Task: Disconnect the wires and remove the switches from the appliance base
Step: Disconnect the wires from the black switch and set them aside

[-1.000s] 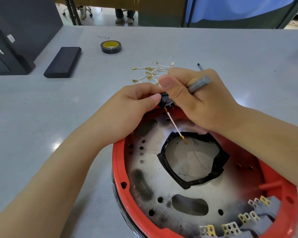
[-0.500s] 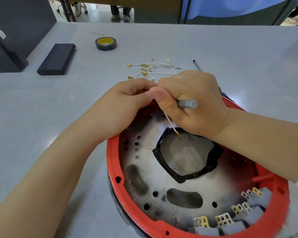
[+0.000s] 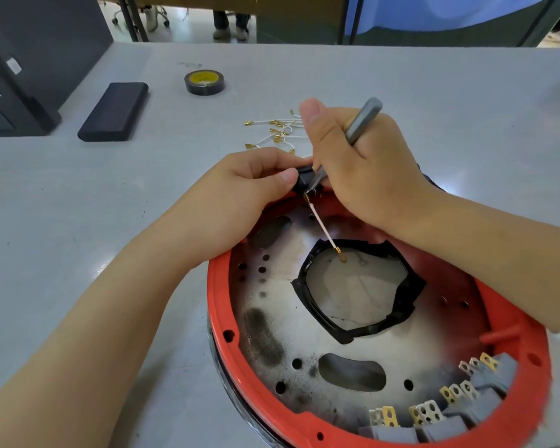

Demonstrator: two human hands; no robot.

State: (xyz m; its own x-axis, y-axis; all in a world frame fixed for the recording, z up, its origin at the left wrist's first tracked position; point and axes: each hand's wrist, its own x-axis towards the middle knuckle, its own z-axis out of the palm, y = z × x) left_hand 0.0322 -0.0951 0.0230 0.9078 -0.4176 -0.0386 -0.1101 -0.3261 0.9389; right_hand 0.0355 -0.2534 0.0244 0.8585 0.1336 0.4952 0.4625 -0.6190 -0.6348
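Grey tabletop (image 3: 434, 92): detached white wires (image 3: 274, 130) piled beyond red round appliance base (image 3: 219, 305). Left hand (image 3: 240, 192) pinches black switch (image 3: 304, 181); right hand (image 3: 359, 166) grips grey tool (image 3: 362, 119) prying its last wire (image 3: 324, 226). Grey switches (image 3: 485, 399) at near rim remain.

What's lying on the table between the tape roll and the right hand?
In the head view, loose white wires lie between the tape roll and right hand.

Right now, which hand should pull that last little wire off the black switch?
The right hand, probably. It grips the grey tool, whose tip already sits at the wire where it joins the black switch. The left hand is busy pinching the switch steady at the red base rim.
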